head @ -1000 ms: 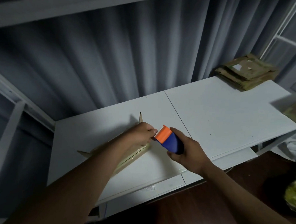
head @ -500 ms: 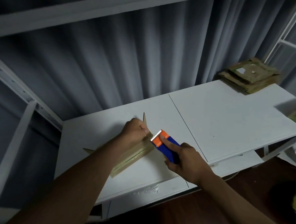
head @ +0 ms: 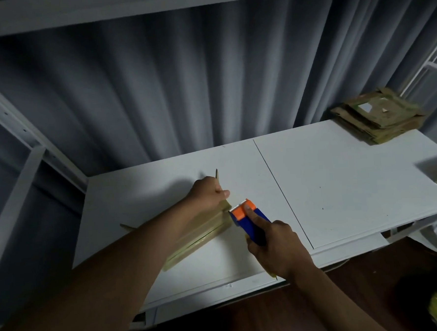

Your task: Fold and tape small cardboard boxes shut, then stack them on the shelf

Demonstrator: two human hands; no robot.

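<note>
1. Our left hand (head: 209, 194) keeps pressing curled fingers on the box (head: 198, 233), near the counter's (head: 341, 183) front-left corner.
2. Our right hand (head: 276, 248) grips the dispenser (head: 249, 219), which has dropped from above to touch the box's right end.

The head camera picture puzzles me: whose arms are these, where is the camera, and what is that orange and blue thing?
No machine here: these are a person's two bare arms, filmed by a wide-angle camera worn on the head, looking forward and down. The left hand presses on a cardboard box lying on the white shelf board. The right hand grips a blue tape dispenser with an orange head, its toothed end at the box's near corner, forefinger resting on the orange part. At the far right corner lies a pile of flattened cardboard. Grey curtains hang behind.
</note>
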